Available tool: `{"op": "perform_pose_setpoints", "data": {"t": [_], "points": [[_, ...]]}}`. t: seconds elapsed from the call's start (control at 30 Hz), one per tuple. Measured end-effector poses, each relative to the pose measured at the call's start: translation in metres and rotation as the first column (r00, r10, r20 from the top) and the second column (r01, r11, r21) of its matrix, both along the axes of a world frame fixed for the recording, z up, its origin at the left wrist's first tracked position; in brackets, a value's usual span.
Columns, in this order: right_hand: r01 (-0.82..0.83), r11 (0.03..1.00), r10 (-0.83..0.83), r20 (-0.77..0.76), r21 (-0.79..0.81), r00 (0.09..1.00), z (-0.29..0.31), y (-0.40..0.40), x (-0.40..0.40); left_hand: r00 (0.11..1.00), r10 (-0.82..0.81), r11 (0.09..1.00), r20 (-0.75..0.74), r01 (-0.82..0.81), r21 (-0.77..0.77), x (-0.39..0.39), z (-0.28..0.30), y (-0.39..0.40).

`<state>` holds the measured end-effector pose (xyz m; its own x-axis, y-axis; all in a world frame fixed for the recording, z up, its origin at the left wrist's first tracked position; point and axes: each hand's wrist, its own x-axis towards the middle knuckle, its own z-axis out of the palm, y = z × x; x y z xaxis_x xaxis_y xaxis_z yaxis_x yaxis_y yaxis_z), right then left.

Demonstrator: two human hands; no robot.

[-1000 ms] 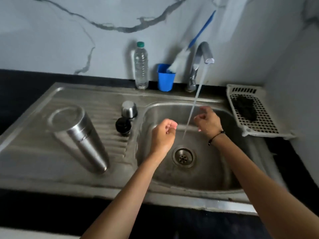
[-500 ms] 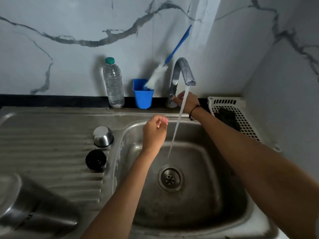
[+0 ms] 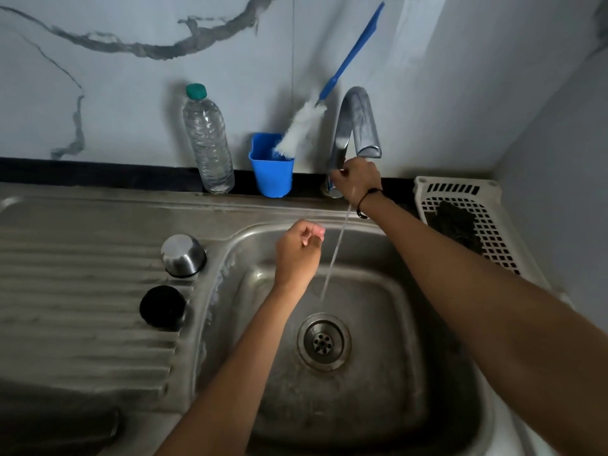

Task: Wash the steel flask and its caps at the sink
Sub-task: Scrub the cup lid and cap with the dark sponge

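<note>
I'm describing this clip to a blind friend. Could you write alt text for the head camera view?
A person's right hand grips the base of a tap while a thin stream of water falls into a steel sink; the left hand hangs loosely curled over the basin. A steel cap and a black cap sit on the draining board.
</note>
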<state>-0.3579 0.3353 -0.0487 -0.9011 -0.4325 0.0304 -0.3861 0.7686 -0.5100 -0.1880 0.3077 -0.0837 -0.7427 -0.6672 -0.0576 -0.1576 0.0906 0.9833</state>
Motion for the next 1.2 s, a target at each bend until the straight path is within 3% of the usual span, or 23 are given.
{"op": "perform_pose_setpoints", "data": {"t": [0.2,0.27,0.37,0.47,0.57,0.67,0.77,1.1,1.2], "points": [[0.022,0.999,-0.019,0.069,-0.043,0.997,0.002,0.004,0.008,0.999,-0.031,0.999,0.019,0.032,-0.017,-0.002,0.003,0.012],[-0.024,0.998,0.031,0.123,-0.060,0.992,0.008,0.013,0.010,0.998,-0.055,0.998,0.016,0.055,-0.018,-0.001,0.004,0.017],[-0.162,0.985,0.155,0.113,0.054,0.981,0.009,0.042,0.013,0.995,-0.094,0.994,0.010,0.095,-0.046,0.000,0.001,0.024],[-0.057,0.997,0.060,-0.055,0.055,0.997,0.003,0.090,0.011,0.992,-0.124,0.990,0.015,0.124,-0.059,-0.003,-0.001,0.034],[0.096,0.966,-0.052,-0.182,0.242,0.982,-0.005,0.143,-0.003,0.986,-0.163,0.985,0.039,0.165,-0.055,-0.010,-0.001,0.047],[0.163,0.895,-0.143,-0.078,0.415,0.987,-0.014,0.183,-0.013,0.976,-0.210,0.976,0.051,0.213,-0.054,-0.020,-0.002,0.061],[0.123,0.885,-0.154,0.032,0.449,0.988,-0.031,0.201,-0.013,0.964,-0.262,0.961,0.051,0.265,-0.079,-0.026,-0.002,0.074],[0.223,0.947,-0.206,-0.096,0.233,0.974,-0.043,0.204,-0.023,0.957,-0.284,0.955,0.058,0.287,-0.071,-0.026,-0.006,0.080],[0.368,0.927,-0.364,0.058,-0.069,0.930,-0.024,0.203,-0.021,0.961,-0.270,0.960,0.061,0.274,-0.057,-0.023,-0.005,0.079]]}}
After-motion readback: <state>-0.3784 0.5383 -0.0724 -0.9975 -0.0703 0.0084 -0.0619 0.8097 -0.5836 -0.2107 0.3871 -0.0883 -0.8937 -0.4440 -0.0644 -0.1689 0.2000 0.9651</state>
